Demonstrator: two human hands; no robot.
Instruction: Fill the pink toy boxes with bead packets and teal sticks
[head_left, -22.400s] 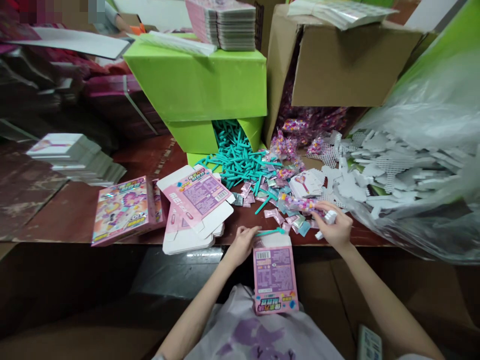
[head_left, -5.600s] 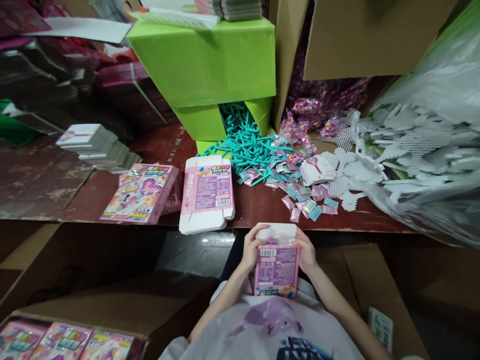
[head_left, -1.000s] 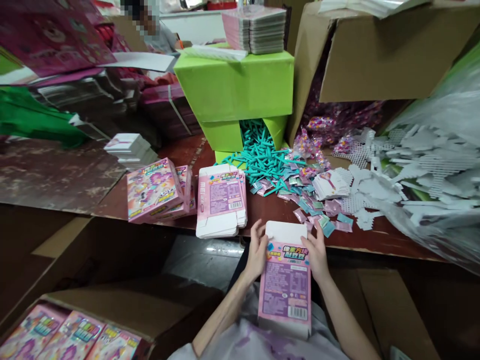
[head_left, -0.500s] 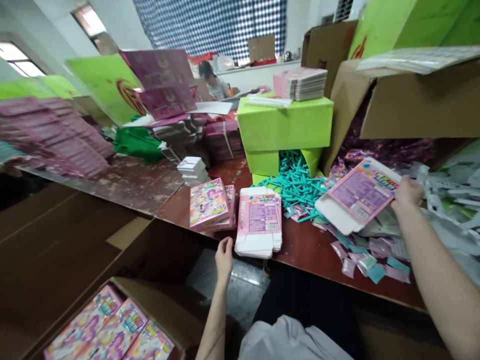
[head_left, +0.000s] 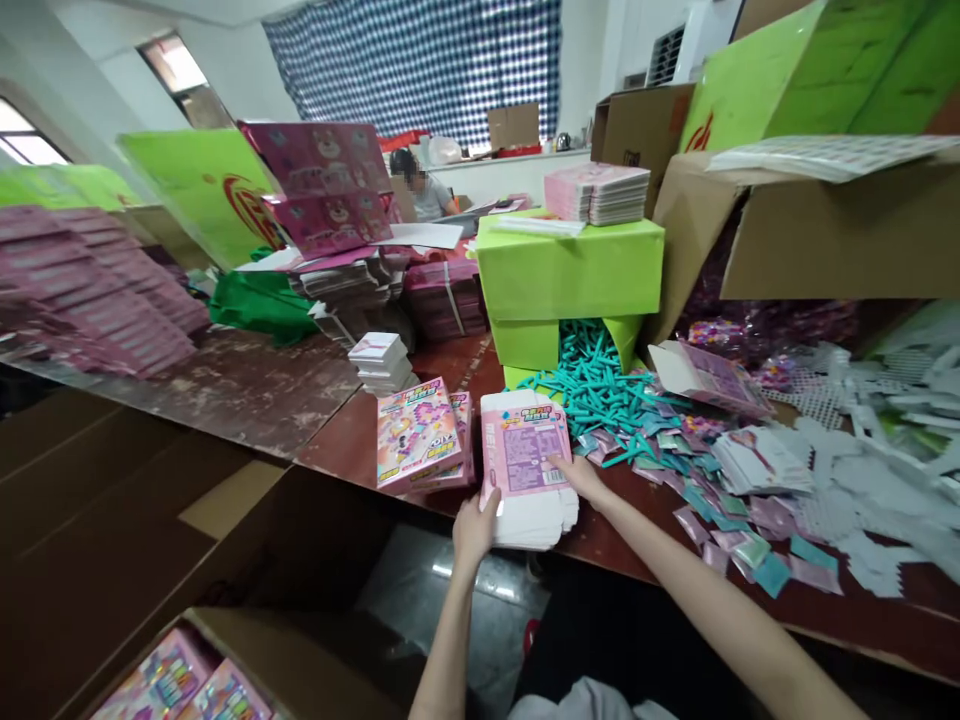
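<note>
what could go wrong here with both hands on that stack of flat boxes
The stack of flat boxes overhangs the table edge, so the left hand and right hand could tip sheets off. Several may lift at once. The teal sticks lie close and could be swept.
</note>
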